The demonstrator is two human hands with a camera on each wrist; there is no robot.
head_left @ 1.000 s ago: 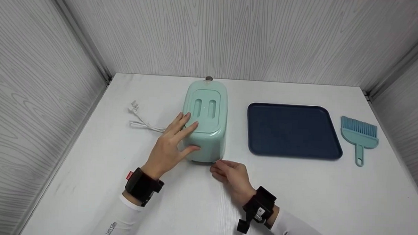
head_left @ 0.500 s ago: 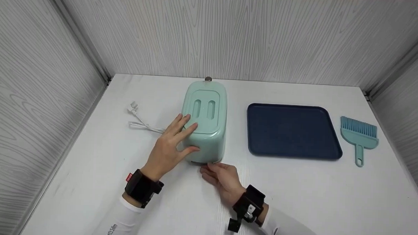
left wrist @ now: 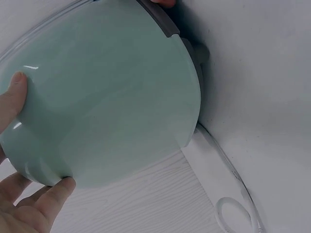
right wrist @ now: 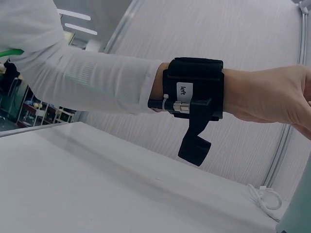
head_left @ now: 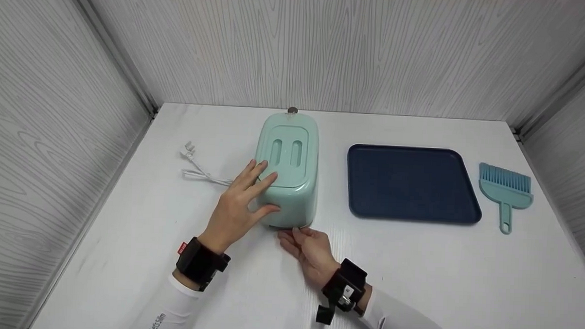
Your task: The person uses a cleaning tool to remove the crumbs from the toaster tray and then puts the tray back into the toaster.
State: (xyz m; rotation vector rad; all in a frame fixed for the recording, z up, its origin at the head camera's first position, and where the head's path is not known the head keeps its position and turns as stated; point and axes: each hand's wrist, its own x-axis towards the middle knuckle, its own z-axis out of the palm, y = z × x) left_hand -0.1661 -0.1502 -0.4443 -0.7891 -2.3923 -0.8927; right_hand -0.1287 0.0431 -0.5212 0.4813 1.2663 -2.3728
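Observation:
A mint-green toaster stands lengthwise on the white table, with a lid bearing two elongated recesses. My left hand rests on its near left corner, fingers spread over the lid edge and thumb against the near end. In the left wrist view, its fingertips touch the smooth green shell. My right hand is low at the near end, thumb and fingers at the bottom edge. A dark grey strip runs along that edge, beside one fingertip. Whether the right fingers grip it is hidden.
A white cord with a plug lies left of the toaster. To the right are a navy tray and a blue-green brush. A small dark knob shows at the toaster's far end. Pale wood-grain walls stand behind and at both sides.
My right hand has slid left along the toaster's near bottom edge, mostly in the first half second. The left hand and the toaster have stayed nearly still.

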